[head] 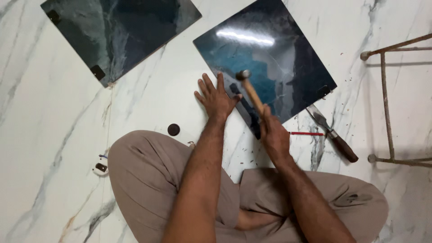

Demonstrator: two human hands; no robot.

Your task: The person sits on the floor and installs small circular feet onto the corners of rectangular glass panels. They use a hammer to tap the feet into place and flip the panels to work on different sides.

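My right hand [273, 134] grips the wooden handle of a hammer [250, 90], whose metal head hovers over the near edge of a glossy blue-black tile [279, 54]. My left hand [215, 97] lies flat with fingers spread on the white marble floor [49, 130], its thumb touching the tile's near-left edge. A dark strip [245, 108] runs along that edge under the hammer.
A second dark tile [117, 31] lies at the upper left. A chisel with a wooden handle [333, 134] and a red pencil [307, 133] lie right of my hand. A rusty metal frame [386, 99] stands at right. A small dark disc [173, 129] and a white gadget [101, 167] sit by my knee.
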